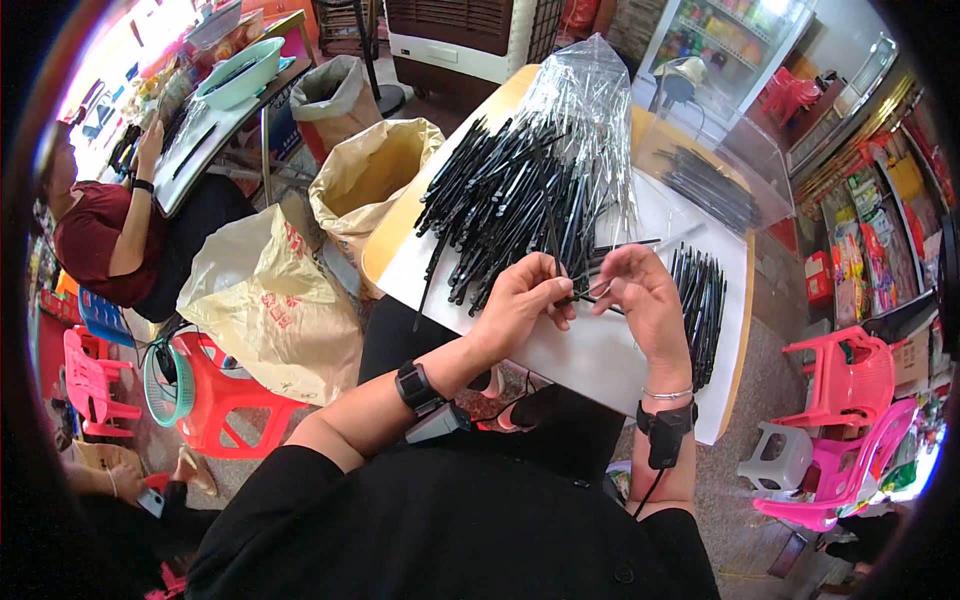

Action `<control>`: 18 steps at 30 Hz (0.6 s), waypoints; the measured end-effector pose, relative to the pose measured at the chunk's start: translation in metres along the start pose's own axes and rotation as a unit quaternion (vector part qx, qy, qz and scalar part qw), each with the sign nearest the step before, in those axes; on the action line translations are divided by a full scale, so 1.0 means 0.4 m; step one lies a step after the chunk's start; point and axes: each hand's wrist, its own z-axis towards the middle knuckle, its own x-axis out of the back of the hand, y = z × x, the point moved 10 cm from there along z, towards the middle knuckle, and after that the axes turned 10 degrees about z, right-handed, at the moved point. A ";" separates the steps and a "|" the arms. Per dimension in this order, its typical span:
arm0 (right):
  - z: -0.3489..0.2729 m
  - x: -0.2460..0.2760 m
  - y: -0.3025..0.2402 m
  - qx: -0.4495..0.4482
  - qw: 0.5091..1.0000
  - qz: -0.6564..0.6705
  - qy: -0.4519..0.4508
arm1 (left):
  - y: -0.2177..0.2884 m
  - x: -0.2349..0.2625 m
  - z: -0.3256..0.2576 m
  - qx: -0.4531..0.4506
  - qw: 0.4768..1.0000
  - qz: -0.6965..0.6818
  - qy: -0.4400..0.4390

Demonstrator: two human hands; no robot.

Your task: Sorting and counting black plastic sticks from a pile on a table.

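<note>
My left hand (527, 298) is closed in a pinch on a thin black rod (551, 222), which points up and away over the pile. Close beside it, my right hand (645, 300) has its fingers curled together. Something thin and dark lies at those fingertips, too small to make out. Just beyond both hands spreads a large heap of thin black rods (490, 200), partly under a clear plastic bag (590, 85). To the right of my right hand lies a neater row of black rods (703, 310). All this rests on a white-topped table (600, 350).
A clear bin (765, 190) of dark rods stands at the table's far right. Open sacks (375, 165) and a crumpled sack (270, 310) sit on the left. Stools (230, 405) and chairs (845, 375) stand around. A person (105, 235) sits at another table.
</note>
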 end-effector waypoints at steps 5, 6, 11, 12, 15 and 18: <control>-0.002 0.035 0.030 -0.039 0.995 0.086 0.026 | 0.003 -0.036 -0.004 -0.023 0.996 0.043 -0.069; -0.001 0.034 0.030 -0.038 0.995 0.085 0.025 | 0.001 -0.026 0.000 -0.024 0.997 0.054 -0.053; 0.000 0.008 0.016 -0.023 0.999 0.027 -0.007 | 0.010 -0.010 0.000 -0.037 0.997 0.063 -0.006; -0.004 -0.003 0.014 -0.030 0.999 0.019 -0.034 | 0.012 -0.006 0.000 -0.038 0.998 0.049 0.008; -0.008 -0.028 0.016 -0.037 0.997 -0.020 -0.064 | 0.011 0.000 0.000 -0.040 0.999 0.033 0.016; -0.002 0.010 0.033 -0.054 0.997 0.056 -0.005 | 0.015 -0.016 -0.002 -0.040 0.998 0.043 -0.007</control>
